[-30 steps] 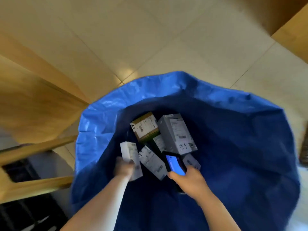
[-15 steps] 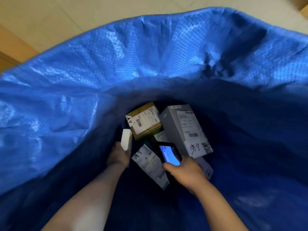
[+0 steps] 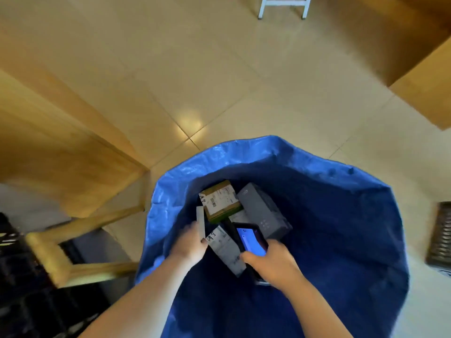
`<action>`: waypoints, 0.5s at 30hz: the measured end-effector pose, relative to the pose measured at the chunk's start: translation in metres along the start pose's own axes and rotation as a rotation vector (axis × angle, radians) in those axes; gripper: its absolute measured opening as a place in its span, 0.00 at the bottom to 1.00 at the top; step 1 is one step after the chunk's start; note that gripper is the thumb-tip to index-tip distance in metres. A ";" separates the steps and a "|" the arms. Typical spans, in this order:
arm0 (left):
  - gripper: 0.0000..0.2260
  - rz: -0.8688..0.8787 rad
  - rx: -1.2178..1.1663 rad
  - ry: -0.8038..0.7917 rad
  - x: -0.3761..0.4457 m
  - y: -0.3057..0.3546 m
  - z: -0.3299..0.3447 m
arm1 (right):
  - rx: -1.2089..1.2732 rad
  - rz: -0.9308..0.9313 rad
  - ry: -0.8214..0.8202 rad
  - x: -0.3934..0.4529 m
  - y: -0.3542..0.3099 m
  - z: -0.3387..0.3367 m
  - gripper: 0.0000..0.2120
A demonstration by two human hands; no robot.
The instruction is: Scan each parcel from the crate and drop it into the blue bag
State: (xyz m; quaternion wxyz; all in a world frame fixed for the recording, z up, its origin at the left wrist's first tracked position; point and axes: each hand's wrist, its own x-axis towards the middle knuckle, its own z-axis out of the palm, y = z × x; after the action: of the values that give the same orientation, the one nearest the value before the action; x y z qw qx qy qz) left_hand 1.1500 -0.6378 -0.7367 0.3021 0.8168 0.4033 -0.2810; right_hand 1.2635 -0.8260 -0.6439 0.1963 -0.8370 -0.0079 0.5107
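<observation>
Now | left hand (image 3: 189, 245) pinches thin white parcel (image 3: 200, 222) | right hand (image 3: 273, 264) grips blue-lit scanner (image 3: 251, 240)

tiled floor (image 3: 219, 69) | wooden table (image 3: 61, 152) left | white frame (image 3: 283, 7) top

One camera sitting on the person's head, looking forward and down from high up, looking straight into the open blue bag (image 3: 341, 215) close below, both arms reaching in from the bottom edge, the tiled floor (image 3: 219, 69) stretching away at the top
</observation>
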 end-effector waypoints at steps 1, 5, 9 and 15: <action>0.20 0.025 0.017 0.016 -0.018 0.007 -0.016 | -0.013 -0.008 0.002 -0.019 -0.006 -0.007 0.32; 0.17 0.143 0.048 0.105 -0.089 0.027 -0.078 | -0.039 -0.060 0.029 -0.090 -0.028 -0.034 0.34; 0.19 0.187 0.000 0.198 -0.152 0.027 -0.124 | -0.029 -0.119 0.031 -0.150 -0.046 -0.044 0.26; 0.20 0.170 -0.108 0.350 -0.235 -0.019 -0.159 | -0.027 -0.227 -0.017 -0.222 -0.073 -0.037 0.19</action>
State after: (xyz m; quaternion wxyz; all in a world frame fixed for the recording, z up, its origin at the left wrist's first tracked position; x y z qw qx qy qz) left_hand 1.0473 -0.6288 -0.4720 0.2933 0.8668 0.3939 -0.0862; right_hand 1.2027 -0.8177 -0.4155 0.2418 -0.8288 -0.1113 0.4923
